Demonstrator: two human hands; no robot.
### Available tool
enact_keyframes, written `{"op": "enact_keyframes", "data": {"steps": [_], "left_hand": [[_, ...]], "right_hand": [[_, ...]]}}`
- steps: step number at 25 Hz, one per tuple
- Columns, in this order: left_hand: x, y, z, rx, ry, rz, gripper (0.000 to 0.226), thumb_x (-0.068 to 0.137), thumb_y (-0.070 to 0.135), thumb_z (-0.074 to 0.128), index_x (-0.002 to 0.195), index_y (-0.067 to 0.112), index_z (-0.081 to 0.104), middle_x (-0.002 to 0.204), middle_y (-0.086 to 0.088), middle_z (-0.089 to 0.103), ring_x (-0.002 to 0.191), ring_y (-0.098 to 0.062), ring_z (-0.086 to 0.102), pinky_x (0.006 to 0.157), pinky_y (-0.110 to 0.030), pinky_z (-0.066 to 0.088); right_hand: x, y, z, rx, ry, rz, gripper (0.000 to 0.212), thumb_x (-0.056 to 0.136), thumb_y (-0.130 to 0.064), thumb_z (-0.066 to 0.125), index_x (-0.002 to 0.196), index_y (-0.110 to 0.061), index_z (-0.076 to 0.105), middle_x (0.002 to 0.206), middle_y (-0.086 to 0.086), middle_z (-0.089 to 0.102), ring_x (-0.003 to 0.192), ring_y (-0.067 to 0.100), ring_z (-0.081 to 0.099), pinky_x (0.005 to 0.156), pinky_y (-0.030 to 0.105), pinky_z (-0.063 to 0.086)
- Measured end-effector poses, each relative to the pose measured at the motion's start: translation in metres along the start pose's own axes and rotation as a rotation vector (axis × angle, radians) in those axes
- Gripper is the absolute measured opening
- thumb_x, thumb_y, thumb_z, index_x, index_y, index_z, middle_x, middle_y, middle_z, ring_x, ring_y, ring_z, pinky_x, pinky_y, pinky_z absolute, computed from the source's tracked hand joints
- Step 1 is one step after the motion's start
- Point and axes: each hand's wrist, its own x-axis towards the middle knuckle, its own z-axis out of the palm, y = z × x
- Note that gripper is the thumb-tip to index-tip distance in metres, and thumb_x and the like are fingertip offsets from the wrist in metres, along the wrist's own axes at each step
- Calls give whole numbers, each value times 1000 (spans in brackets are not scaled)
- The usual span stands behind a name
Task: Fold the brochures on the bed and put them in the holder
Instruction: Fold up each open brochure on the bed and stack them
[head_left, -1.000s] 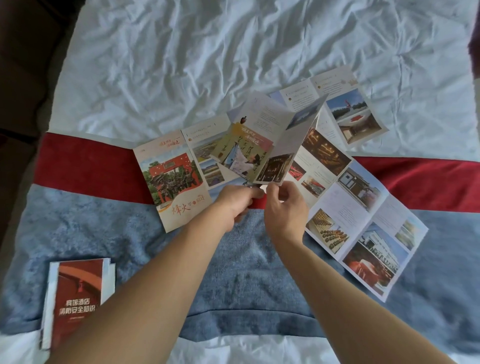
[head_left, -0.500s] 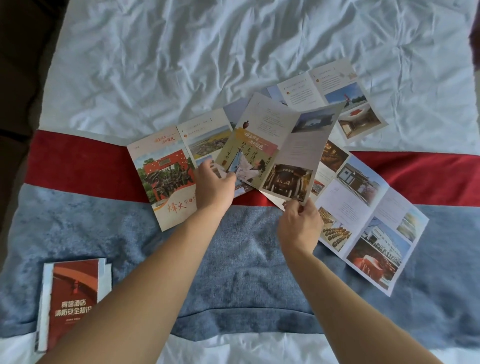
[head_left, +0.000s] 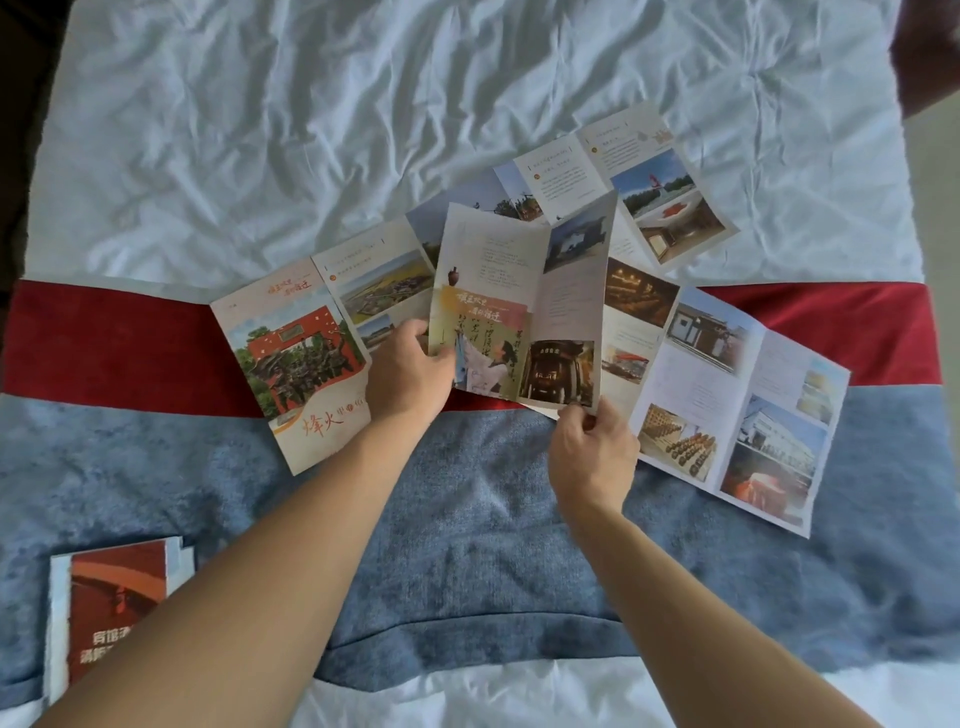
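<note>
Brochure: we hold one brochure (head_left: 519, 312) up, half folded, above the others on the bed (head_left: 467, 519).
Left hand (head_left: 408, 371): our fingers pinch its left edge.
Right hand (head_left: 589, 452): our fingers pinch its bottom right corner.
Feel: we think it is light, thin and bendy.
Hold: edges and corners look best.

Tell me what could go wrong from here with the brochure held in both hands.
The left hand and right hand pinch only the held brochure at its lower edges, so its raised panels may flop and crease off the fold lines. It overlaps the long brochure and the right brochure, so folding it down here could drag or bend them.
</note>
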Motion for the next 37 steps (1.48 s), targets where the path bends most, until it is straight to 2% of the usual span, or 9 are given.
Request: {"op": "enact_keyframes", "data": {"steps": [5,9,12,14,18,22,28,32,37], "left_hand": [[-18,29,5,-163,-2,294,12,88,21,59,81,11,62,75,1,59,67,-16,53,53,-32,39],[-34,51,17,-247,-175,388,27,92,43,52,93,21,69,90,4,64,82,-9,60,66,-25,46],[-46,60,34,-267,-340,368,42,99,51,33,84,27,65,88,7,62,87,-8,58,71,-30,43],[-49,60,46,-221,-349,352,43,99,46,37,93,18,69,93,8,61,94,-10,58,78,-30,42],[-44,55,68,49,-325,255,44,96,33,55,136,16,57,135,-1,57,129,-20,48,108,-34,38],[-44,64,88,95,-327,122,59,93,33,58,147,16,42,149,-6,48,136,-24,44,110,-37,35],[-42,89,103,-142,-240,-139,19,92,13,44,104,23,54,109,-4,66,94,-24,62,81,-42,54],[-43,105,101,-314,-260,-244,24,86,10,39,94,21,58,96,-5,68,82,-25,65,64,-38,59],[-60,119,97,-499,-298,-205,24,69,9,43,75,22,61,76,4,69,69,-17,61,43,-18,43]], "right_hand": [[1,-1,-7,19,-6,-68,23,92,-24,47,112,-31,54,93,-9,63,79,12,56,64,35,42],[6,1,-17,99,-15,-125,5,95,-24,47,98,-26,50,93,-4,61,78,7,53,65,34,39],[12,9,-27,168,-5,-133,28,103,-33,36,120,-25,57,112,-2,67,99,15,60,84,38,48],[19,19,-33,155,27,-99,42,106,-37,34,142,-23,50,137,-1,60,124,16,53,101,32,41],[37,48,-51,46,61,-39,52,102,-40,39,152,-25,38,146,0,49,134,17,41,111,38,34],[54,78,-68,-221,25,-8,65,97,-38,52,155,-19,30,161,5,30,149,25,21,121,46,19],[65,91,-78,-255,-35,-22,83,92,-70,34,156,-19,26,160,7,33,147,28,28,121,51,18],[74,94,-93,-258,-16,-30,84,91,-72,30,155,-18,27,153,10,43,142,29,35,120,50,20],[81,106,-123,-242,45,22,78,93,-66,34,154,-17,29,153,13,41,142,30,34,119,51,22]]}}
